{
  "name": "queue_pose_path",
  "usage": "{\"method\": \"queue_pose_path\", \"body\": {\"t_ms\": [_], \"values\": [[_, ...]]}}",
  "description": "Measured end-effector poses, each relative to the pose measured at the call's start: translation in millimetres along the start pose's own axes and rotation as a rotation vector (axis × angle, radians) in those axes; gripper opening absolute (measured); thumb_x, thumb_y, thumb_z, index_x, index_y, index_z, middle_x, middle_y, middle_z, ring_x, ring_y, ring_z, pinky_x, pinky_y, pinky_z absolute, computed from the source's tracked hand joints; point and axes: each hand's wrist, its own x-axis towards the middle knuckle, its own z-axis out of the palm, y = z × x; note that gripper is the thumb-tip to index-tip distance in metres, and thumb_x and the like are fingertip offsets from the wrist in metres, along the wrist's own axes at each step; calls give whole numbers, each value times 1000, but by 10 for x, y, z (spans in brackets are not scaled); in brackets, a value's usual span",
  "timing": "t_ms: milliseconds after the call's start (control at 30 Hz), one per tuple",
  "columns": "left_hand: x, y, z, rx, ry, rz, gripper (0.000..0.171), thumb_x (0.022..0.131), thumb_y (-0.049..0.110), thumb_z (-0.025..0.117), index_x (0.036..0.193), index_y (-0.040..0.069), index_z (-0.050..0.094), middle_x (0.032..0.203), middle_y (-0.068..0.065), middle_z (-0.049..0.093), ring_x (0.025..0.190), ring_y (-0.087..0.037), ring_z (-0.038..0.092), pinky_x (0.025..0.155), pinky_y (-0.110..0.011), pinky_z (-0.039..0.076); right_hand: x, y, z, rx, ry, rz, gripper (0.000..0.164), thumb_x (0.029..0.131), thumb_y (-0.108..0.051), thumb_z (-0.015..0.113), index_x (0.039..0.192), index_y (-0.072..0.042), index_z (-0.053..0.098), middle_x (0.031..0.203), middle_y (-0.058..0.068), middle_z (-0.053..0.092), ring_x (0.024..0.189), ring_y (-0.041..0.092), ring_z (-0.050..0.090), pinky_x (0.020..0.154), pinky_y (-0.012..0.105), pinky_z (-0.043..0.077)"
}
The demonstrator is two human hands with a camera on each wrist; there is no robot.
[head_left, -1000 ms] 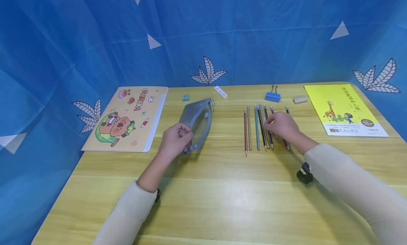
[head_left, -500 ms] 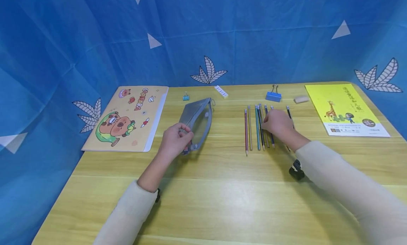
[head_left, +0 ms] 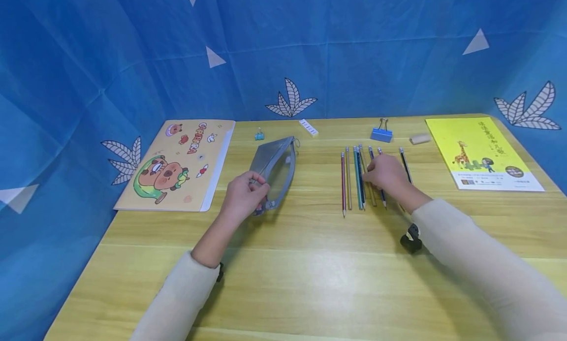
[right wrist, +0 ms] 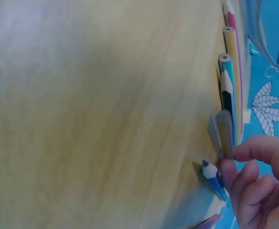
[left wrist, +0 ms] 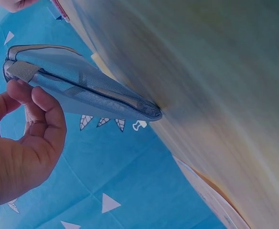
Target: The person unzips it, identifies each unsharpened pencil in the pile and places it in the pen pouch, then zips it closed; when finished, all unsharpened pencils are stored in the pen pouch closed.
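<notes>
My left hand (head_left: 243, 196) pinches the edge of a grey mesh zip pouch (head_left: 271, 156), which stands on its side with its mouth gaping. In the left wrist view, thumb and fingertips hold a fabric tab (left wrist: 24, 71) at the pouch's end. My right hand (head_left: 390, 176) is over a row of pencils; thumb and forefinger pinch a gold-brown pencil (right wrist: 225, 138), blurred in the right wrist view. Left of it lie a teal pencil (head_left: 358, 178) touching a dark one, a gold pencil (head_left: 348, 183) and a red pencil (head_left: 343, 183). A blue pencil (right wrist: 213, 179) lies on its other side.
Behind the pencils are a blue binder clip (head_left: 381, 134), a beige roll-shaped piece (head_left: 420, 139) and a white eraser-like block (head_left: 308, 127). A small teal clip (head_left: 259, 135) sits behind the pouch. A capybara folder (head_left: 177, 164) lies left, a yellow book (head_left: 478, 149) right.
My right hand has moved left along the row. The dark pencil has shifted left against the teal one, and the gold-brown pencil has turned slightly. My left hand and the pouch stay put.
</notes>
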Motion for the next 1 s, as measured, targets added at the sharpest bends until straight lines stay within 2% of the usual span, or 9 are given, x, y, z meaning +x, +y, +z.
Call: {"method": "queue_pose_path", "body": {"t_ms": [67,133,233,300,400,500,733,833,1000], "values": [[0,1,3,1,1,-4,10,80,18,57,87,11,54,62,-8,57,48,-19,53,41,-27,42,-24,19,-16,27,10,0,23,78,-18,57,58,-6,54,46,3,49,40,14,44,42,27,32],[1,0,6,0,1,-8,10,80,18,57,87,11,53,62,-8,57,48,-19,53,42,-27,42,-50,36,-30,58,29,9,17,77,-19,56,75,-3,61,52,4,55,43,15,48,45,28,36],[1,1,8,-3,1,-14,10,80,18,57,86,11,53,62,-8,56,49,-19,53,42,-27,42,-89,45,-56,118,56,17,31,77,-20,55,101,-1,59,60,5,59,47,18,53,47,30,41],[1,2,8,-4,1,-14,10,80,18,57,86,11,53,62,-8,56,49,-19,53,42,-27,42,-107,45,-64,185,64,18,38,77,-21,55,110,-1,54,62,7,60,48,20,54,46,30,43],[2,2,7,-5,3,-14,10,80,18,58,86,11,53,62,-8,56,49,-19,53,42,-27,42,-120,31,-64,308,70,1,38,78,-21,57,112,-4,53,62,10,59,46,21,52,43,30,41],[3,1,6,-7,4,-16,10,80,18,58,86,11,54,63,-7,56,49,-19,53,42,-27,42,-131,12,-58,476,58,-7,39,78,-22,61,113,-7,53,64,12,59,42,18,47,39,28,38],[-4,6,4,-7,4,-16,10,80,18,57,86,11,54,63,-7,56,49,-19,53,43,-27,42,-178,-53,-41,916,-54,16,47,77,-18,63,119,-6,46,65,5,59,38,9,37,37,24,28],[-7,8,5,-8,3,-14,10,80,18,57,86,11,53,63,-7,57,49,-19,53,43,-27,42,-198,-92,-12,1036,-119,23,49,78,-16,63,120,-4,43,65,1,58,39,7,37,35,20,27],[-10,19,7,-14,-1,-8,11,80,18,57,87,11,53,63,-7,57,49,-20,53,42,-27,42,-232,-179,79,1167,-241,39,52,79,-16,61,123,-3,38,63,0,54,39,6,38,33,17,24]]}}
